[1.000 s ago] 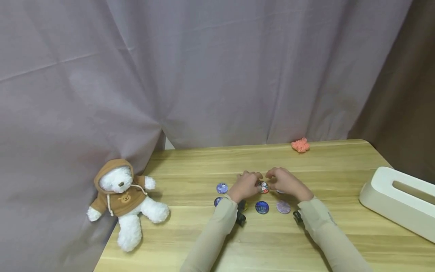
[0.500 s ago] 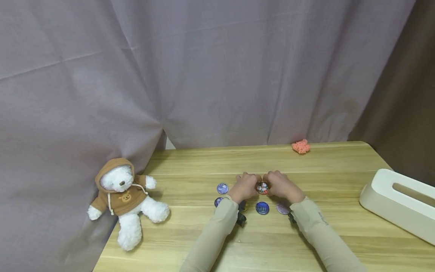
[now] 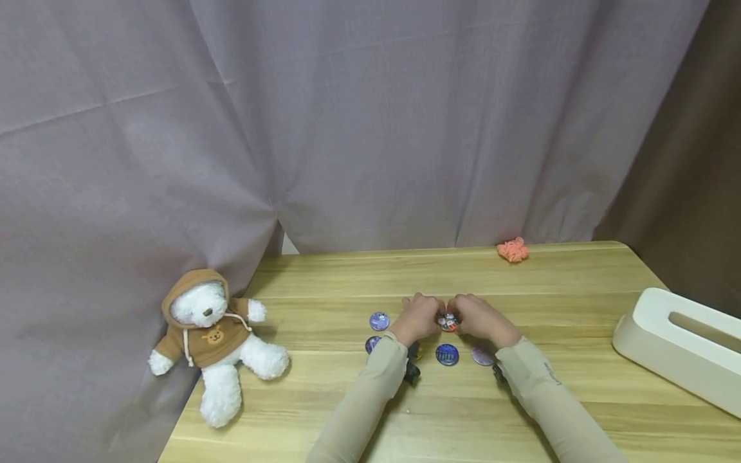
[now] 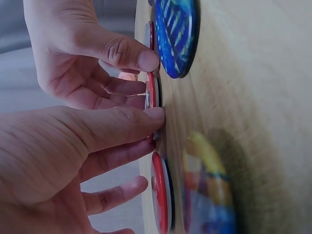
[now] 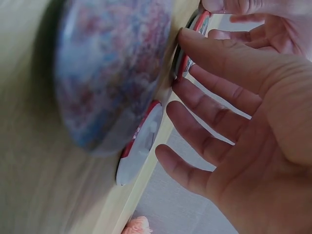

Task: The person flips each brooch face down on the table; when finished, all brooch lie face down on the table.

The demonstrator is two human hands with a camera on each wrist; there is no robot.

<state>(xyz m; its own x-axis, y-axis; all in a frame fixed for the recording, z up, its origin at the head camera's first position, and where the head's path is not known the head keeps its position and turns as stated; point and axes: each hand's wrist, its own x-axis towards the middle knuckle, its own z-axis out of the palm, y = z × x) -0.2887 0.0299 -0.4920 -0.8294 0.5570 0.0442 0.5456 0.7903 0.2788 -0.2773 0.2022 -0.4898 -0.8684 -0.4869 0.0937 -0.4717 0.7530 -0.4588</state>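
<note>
A round button badge (image 3: 448,323) with a red rim and a colourful picture sits low over the wooden table between my two hands. My left hand (image 3: 418,319) pinches its left side with thumb and index finger, the other fingers spread. On the opposite side my right hand (image 3: 482,319) has thumb and fingers at the rim, gripping the badge (image 5: 187,61) in the right wrist view. Just nearer lies a dark blue badge (image 3: 447,354). A pale purple badge (image 3: 482,356) is partly covered by the right wrist, and a yellow-and-blue badge (image 4: 207,190) lies by the left hand.
Two more badges, one lavender (image 3: 379,321) and one violet-blue (image 3: 372,344), lie left of the hands. A plush bear (image 3: 208,331) sits at the left edge, a coral yarn-like bundle (image 3: 512,250) at the back, a white slotted box (image 3: 683,347) at right.
My right hand has moved left and closed in on the badge, which both hands now hold. The left hand has stayed almost in place.
</note>
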